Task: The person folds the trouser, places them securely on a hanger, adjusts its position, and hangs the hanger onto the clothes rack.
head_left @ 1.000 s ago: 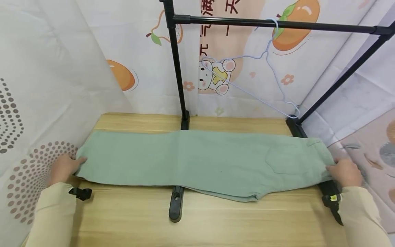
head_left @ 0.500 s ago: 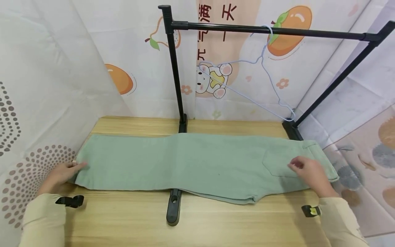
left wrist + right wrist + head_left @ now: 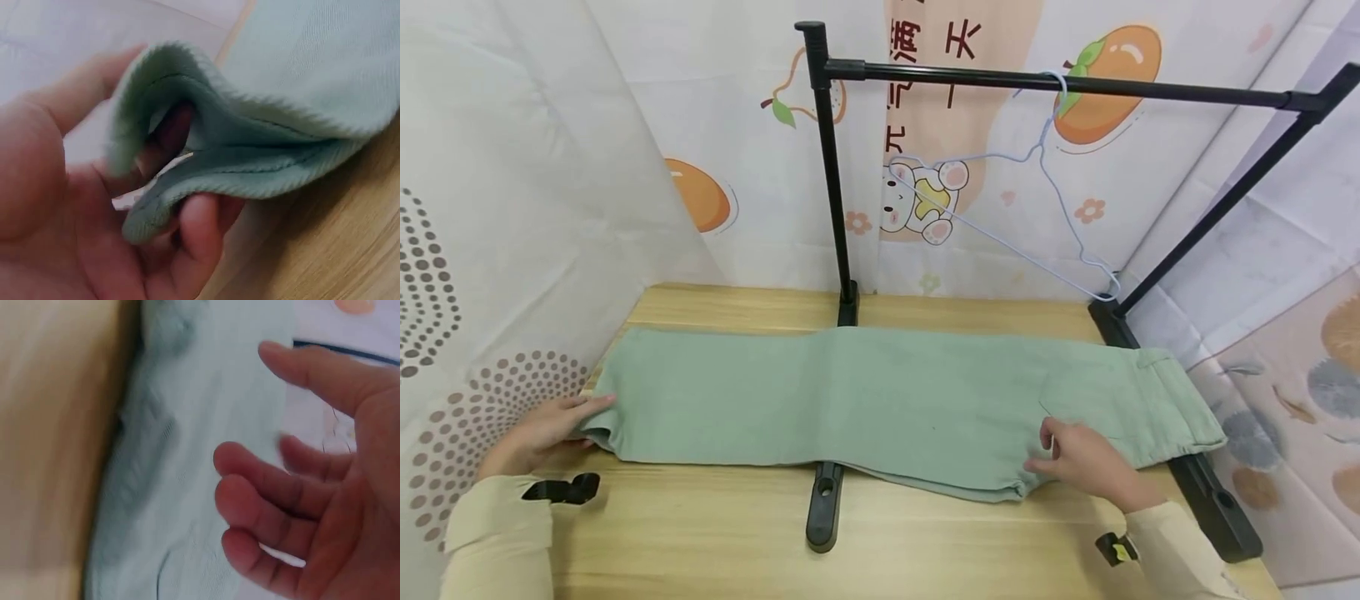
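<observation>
Light green trousers (image 3: 910, 400), folded lengthwise, lie across the table with the waist end at right. At the leg's end, my left hand (image 3: 546, 425) grips the hem (image 3: 162, 81). In the left wrist view the leg opening gapes, with a finger inside it and other fingers curled at the lower layer. My right hand (image 3: 1078, 458) is over the lower edge near the crotch. Its fingers (image 3: 240, 500) are loosely bent and hold nothing in the right wrist view.
A black rack (image 3: 970, 77) stands on the wooden table (image 3: 715, 525), its left foot (image 3: 823, 517) running under the trousers and its right foot (image 3: 1217, 508) beneath the waist end. A pale blue wire hanger (image 3: 1000, 237) hangs from the bar. Printed curtains (image 3: 760, 217) enclose the back and sides.
My right hand has let go of the waist end and moved left across the trousers to the crotch. My left hand stays at the hem, whose lower corner is now bunched and raised.
</observation>
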`<state>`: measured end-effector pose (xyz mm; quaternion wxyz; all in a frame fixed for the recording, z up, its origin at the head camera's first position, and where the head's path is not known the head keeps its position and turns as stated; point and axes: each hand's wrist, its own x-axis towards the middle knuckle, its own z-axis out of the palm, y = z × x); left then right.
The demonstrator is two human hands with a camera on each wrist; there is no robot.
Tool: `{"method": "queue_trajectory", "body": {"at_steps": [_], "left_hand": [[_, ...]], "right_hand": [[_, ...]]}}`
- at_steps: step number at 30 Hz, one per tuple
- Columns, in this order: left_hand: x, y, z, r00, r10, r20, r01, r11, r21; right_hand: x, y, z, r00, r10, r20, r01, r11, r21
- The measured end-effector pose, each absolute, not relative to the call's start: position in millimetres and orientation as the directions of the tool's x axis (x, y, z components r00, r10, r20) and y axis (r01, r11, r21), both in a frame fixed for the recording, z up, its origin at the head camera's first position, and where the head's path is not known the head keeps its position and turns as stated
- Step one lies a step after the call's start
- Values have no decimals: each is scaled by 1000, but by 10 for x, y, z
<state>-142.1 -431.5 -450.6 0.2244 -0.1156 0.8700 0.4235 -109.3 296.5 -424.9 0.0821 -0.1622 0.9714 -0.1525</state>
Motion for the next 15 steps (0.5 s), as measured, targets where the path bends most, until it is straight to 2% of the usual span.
{"method": "queue_trajectory", "body": {"at_steps": [4, 12, 15], "left_hand": [[-1408, -4305, -4547, -857, -84, -509, -457, 581, 673], [-1412, -4293, -4573, -859, -159, -486, -473, 608, 637], [-1420, -4298, -4573, -864, -178, -471, -452, 684, 572]], "right_hand": [[-979, 2854, -4307, -935, -317, -161, -269, 926, -264], [-823, 2696, -4508, -957, -228, -180, -193, 962, -192], [-767, 2639, -4611, -965, -209, -157, -179, 966, -186]]}}
